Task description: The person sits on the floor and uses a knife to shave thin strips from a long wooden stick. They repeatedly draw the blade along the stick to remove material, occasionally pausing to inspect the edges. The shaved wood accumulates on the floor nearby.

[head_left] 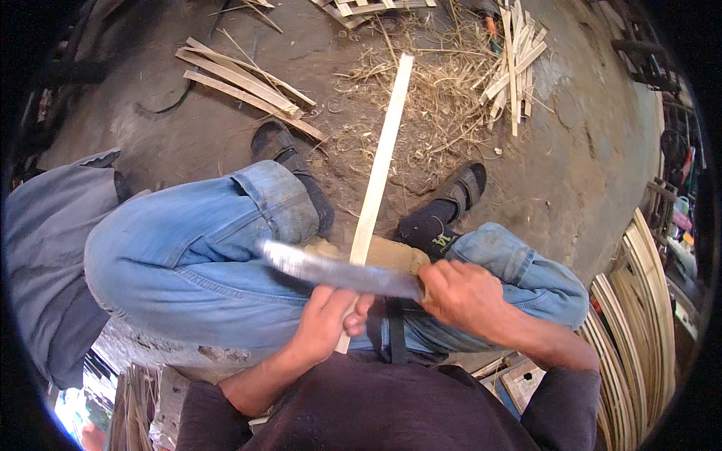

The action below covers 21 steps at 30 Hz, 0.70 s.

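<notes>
My left hand (331, 319) is closed round the near end of a long, pale wooden strip (383, 161) that points away from me between my feet. In my right hand (459, 293) is the handle of a large knife (342, 272), the handle itself mostly hidden by the fingers. Its broad blade lies crosswise over the strip just beyond my left fingers, tip toward the left and smeared by motion. A tan pad or block (395, 254) shows under the strip, between my legs; what it is made of I cannot tell.
Flat strips (241, 81) lie on the floor at the far left, another pile (515, 71) at the far right. Curly shavings (421, 98) cover the ground between them. Long bent slats (639, 316) stand close by my right side. Grey cloth (56, 263) hangs at the left.
</notes>
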Each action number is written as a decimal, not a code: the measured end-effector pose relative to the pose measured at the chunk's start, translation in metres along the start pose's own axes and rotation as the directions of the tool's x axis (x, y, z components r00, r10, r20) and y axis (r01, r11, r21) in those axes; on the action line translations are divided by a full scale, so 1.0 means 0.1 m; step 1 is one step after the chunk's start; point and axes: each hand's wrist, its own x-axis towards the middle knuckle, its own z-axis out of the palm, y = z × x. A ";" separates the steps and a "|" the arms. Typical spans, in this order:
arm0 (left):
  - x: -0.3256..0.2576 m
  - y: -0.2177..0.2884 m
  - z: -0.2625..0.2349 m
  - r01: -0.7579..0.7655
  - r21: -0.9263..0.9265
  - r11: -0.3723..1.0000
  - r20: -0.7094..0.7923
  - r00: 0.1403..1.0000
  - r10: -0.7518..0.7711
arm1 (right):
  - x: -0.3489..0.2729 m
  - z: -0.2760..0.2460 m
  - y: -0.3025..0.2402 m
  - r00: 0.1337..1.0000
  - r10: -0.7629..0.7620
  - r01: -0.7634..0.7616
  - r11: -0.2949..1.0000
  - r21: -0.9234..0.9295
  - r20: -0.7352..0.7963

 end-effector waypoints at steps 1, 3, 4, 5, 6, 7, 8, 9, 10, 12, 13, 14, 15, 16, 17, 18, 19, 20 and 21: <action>0.02 -0.05 -0.06 0.011 0.022 1.000 0.018 1.000 -0.012 | -0.06 -0.01 -0.01 0.998 -0.055 0.056 0.997 -0.044 0.033; 0.00 -0.07 -0.05 0.017 0.057 0.998 0.013 1.000 -0.018 | 0.00 0.07 0.21 0.995 0.062 -0.069 0.993 -0.092 -0.080; -0.03 0.00 0.01 0.016 0.074 0.997 0.006 1.000 -0.017 | 0.03 0.09 0.29 0.983 0.124 -0.141 0.984 -0.114 -0.139; -0.01 0.07 0.05 0.001 0.096 0.995 -0.003 1.000 -0.001 | 0.10 0.02 0.29 0.974 0.173 -0.182 0.982 -0.047 -0.145; -0.01 0.09 0.06 0.020 0.108 0.994 0.001 1.000 -0.020 | 0.09 0.01 0.29 0.986 0.110 -0.120 0.990 -0.074 -0.128; -0.02 0.09 0.06 0.038 0.120 0.992 0.005 0.999 -0.039 | 0.06 0.01 0.27 0.993 0.045 -0.056 0.993 -0.100 -0.109; -0.04 0.07 0.06 0.069 0.131 0.989 0.007 0.997 -0.071 | 0.01 0.02 0.26 0.997 -0.010 0.000 0.993 -0.118 -0.082; -0.08 0.06 0.05 0.088 0.124 0.988 0.004 0.996 -0.089 | 0.03 -0.04 0.32 0.998 0.049 -0.057 0.981 -0.187 -0.048; -0.10 0.04 0.02 0.107 0.116 0.987 0.002 0.994 -0.108 | 0.13 0.04 0.51 0.981 0.131 -0.157 0.969 -0.191 -0.142; -0.09 0.04 0.02 0.115 0.128 0.985 0.014 0.993 -0.117 | 0.29 -0.09 0.61 0.940 0.250 -0.279 0.955 -0.099 -0.233; -0.09 0.04 0.03 0.113 0.145 0.983 0.019 0.993 -0.117 | 0.22 -0.06 0.54 0.966 0.173 -0.188 0.980 -0.061 -0.194; -0.12 0.03 0.04 0.123 0.157 0.980 0.014 0.992 -0.127 | 0.13 0.00 0.46 0.984 0.094 -0.097 0.995 -0.009 -0.148; -0.14 0.03 0.06 0.141 0.154 0.978 0.020 0.989 -0.145 | 0.14 0.01 0.49 0.975 0.148 -0.156 0.987 -0.037 -0.164; -0.16 0.04 0.07 0.159 0.152 0.976 0.026 0.986 -0.164 | 0.19 0.00 0.57 0.962 0.202 -0.217 0.974 -0.065 -0.181; -0.20 0.04 0.07 0.171 0.146 0.974 0.030 0.984 -0.177 | 0.26 -0.03 0.64 0.948 0.247 -0.270 0.958 -0.094 -0.199; -0.22 0.05 0.06 0.191 0.131 0.973 0.033 0.980 -0.196 | 0.31 -0.09 0.73 0.928 0.296 -0.331 0.934 -0.133 -0.228; -0.23 0.05 0.04 0.210 0.116 0.971 0.037 0.976 -0.216 | 0.34 -0.18 0.87 0.930 0.191 -0.238 0.964 -0.119 -0.314; -0.21 0.05 0.05 0.225 0.102 0.969 0.035 0.973 -0.229 | 0.30 -0.15 0.82 0.951 0.147 -0.187 0.974 -0.129 -0.273; -0.19 0.04 0.05 0.222 0.106 0.969 0.036 0.973 -0.227 | 0.20 -0.05 0.67 0.968 0.107 -0.138 0.982 -0.126 -0.226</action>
